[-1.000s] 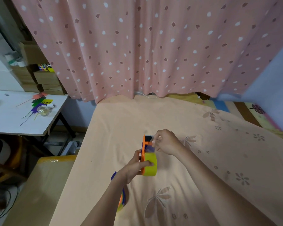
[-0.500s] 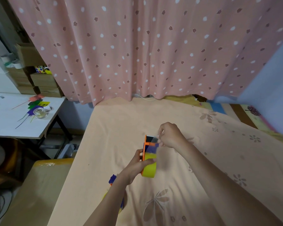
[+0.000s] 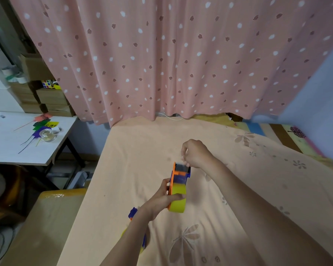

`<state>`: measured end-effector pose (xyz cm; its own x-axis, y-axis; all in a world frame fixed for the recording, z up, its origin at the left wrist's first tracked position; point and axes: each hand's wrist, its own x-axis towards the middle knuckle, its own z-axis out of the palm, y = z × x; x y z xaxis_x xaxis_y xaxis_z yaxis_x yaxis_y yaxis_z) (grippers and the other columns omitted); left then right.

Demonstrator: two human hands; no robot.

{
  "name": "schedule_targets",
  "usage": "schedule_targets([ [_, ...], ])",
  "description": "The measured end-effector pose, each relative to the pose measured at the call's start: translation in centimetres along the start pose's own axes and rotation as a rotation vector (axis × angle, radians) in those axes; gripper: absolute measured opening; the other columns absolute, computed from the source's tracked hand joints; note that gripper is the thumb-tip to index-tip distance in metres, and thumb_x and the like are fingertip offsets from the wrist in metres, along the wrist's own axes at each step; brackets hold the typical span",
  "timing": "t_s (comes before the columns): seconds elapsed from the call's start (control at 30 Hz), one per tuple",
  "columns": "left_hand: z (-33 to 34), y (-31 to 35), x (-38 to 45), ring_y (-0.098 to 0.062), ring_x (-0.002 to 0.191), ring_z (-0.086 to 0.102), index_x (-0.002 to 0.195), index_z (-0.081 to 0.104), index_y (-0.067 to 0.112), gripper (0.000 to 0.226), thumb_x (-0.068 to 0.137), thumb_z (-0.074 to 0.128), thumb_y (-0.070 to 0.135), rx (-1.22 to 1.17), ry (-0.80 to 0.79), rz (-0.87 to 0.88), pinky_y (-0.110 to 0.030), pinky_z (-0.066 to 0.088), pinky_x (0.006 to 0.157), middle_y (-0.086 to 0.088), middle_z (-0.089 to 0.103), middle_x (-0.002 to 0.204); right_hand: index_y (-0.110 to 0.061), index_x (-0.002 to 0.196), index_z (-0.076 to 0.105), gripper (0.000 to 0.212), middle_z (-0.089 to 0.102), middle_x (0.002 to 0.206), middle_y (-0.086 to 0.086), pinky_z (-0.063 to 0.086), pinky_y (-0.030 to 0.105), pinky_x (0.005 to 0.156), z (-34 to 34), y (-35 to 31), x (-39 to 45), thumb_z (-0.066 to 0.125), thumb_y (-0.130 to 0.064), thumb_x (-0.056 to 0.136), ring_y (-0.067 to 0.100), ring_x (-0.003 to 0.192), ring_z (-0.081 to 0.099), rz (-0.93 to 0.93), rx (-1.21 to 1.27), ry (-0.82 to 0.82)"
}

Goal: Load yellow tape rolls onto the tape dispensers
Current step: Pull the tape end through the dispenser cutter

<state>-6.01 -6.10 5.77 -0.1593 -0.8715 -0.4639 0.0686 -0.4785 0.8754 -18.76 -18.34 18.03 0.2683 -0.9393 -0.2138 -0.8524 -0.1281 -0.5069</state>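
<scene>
An orange and blue tape dispenser carries a yellow tape roll and is held above the peach bed sheet. My left hand grips the dispenser around the roll from the left. My right hand pinches the tape end at the dispenser's far tip, fingers closed. A second blue and orange dispenser with a yellow roll lies on the sheet under my left forearm, mostly hidden.
A pink dotted curtain hangs behind the bed. To the left stands a white table with coloured paper flags and a small glass jar. Cardboard boxes are stacked behind it. A yellow-wrapped box sits beside the bed.
My right hand has lifted slightly from the dispenser's tip, drawing the tape end up. The left hand keeps its grip on the dispenser.
</scene>
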Motion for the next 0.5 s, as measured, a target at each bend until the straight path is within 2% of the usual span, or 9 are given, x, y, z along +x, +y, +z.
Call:
schedule_targets([
  [0.1, -0.2, -0.3, -0.4, -0.024, 0.117, 0.063, 0.140, 0.036, 0.033, 0.082, 0.072, 0.082, 0.030, 0.028, -0.054, -0.021, -0.025, 0.056, 0.074, -0.004, 0.057, 0.131, -0.011, 0.075, 0.064, 0.024, 0.069, 0.082, 0.009, 0.059, 0.032, 0.059, -0.7, -0.3, 0.3, 0.049, 0.006, 0.084, 0.022, 0.061, 0.067, -0.017, 0.019, -0.031],
  [0.2, -0.4, -1.0, -0.7, -0.023, 0.119, 0.062, 0.139, 0.037, 0.035, 0.085, 0.069, 0.084, 0.026, 0.007, -0.071, -0.021, -0.030, 0.056, 0.082, -0.003, 0.058, 0.131, -0.003, 0.081, 0.065, 0.024, 0.067, 0.074, 0.009, 0.050, 0.022, 0.050, -1.7, -0.2, 0.7, 0.044, 0.009, 0.081, 0.019, 0.050, 0.059, -0.023, 0.074, -0.058],
  [0.3, -0.4, -1.1, -0.9, -0.023, 0.118, 0.062, 0.138, 0.039, 0.035, 0.087, 0.065, 0.084, 0.022, -0.064, -0.131, -0.037, -0.034, 0.056, 0.087, -0.006, 0.057, 0.134, -0.004, 0.082, 0.064, 0.014, 0.070, 0.069, 0.011, 0.057, 0.030, 0.059, -2.3, -0.1, 0.8, 0.056, 0.006, 0.088, 0.022, 0.054, 0.064, -0.059, 0.112, -0.129],
  [0.4, -0.6, -1.2, -1.1, -0.026, 0.118, 0.060, 0.140, 0.039, 0.032, 0.089, 0.064, 0.083, 0.015, -0.125, -0.171, -0.046, -0.040, 0.053, 0.092, -0.009, 0.057, 0.133, -0.006, 0.085, 0.063, 0.009, 0.072, 0.082, 0.023, 0.063, 0.039, 0.071, -2.4, -0.1, 0.8, 0.062, -0.001, 0.092, 0.028, 0.064, 0.068, -0.045, 0.215, -0.228],
  [0.5, -0.7, -1.1, -1.0, -0.025, 0.116, 0.063, 0.138, 0.043, 0.031, 0.081, 0.068, 0.084, 0.023, -0.180, -0.168, -0.053, -0.042, 0.053, 0.094, -0.007, 0.061, 0.131, -0.004, 0.088, 0.063, 0.006, 0.072, 0.074, 0.017, 0.064, 0.036, 0.065, -3.0, 0.3, 0.9, 0.064, -0.003, 0.094, 0.026, 0.059, 0.071, -0.015, 0.297, -0.299],
])
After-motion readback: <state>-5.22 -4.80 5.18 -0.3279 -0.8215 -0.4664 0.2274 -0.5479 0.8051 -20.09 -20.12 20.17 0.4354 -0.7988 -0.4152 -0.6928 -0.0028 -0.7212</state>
